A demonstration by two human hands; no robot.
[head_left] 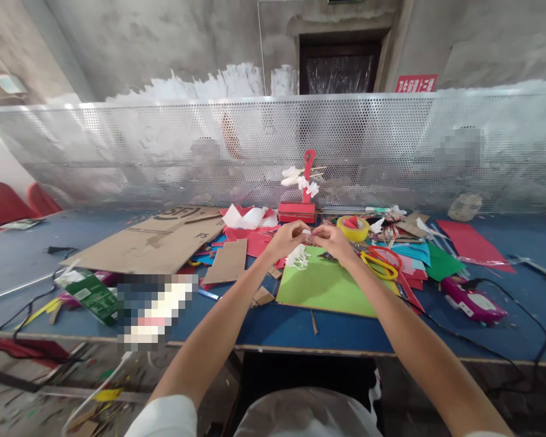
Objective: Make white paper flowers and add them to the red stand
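Over the far edge of the green sheet (332, 288), my left hand (287, 240) and my right hand (331, 241) meet fingertip to fingertip. Both are closed in a pinch on a small white piece (306, 232), perhaps paper; its exact shape is too small to make out. A bunch of thin white strips (297, 258) lies just below, at the sheet's upper left. Close by my right hand are yellow-handled scissors (378, 267) and a roll of yellow tape (352, 230). Behind my hands stands a red box-like model (296, 212) with an upright red strip and white tufts on sticks.
Flattened cardboard (150, 243) covers the table's left side, near a green box (91, 297). Coloured paper scraps lie around the sheet. To the right are a purple device (473, 301) with a black cord and a red sheet (473, 243). A perforated metal screen (368, 152) closes off the back.
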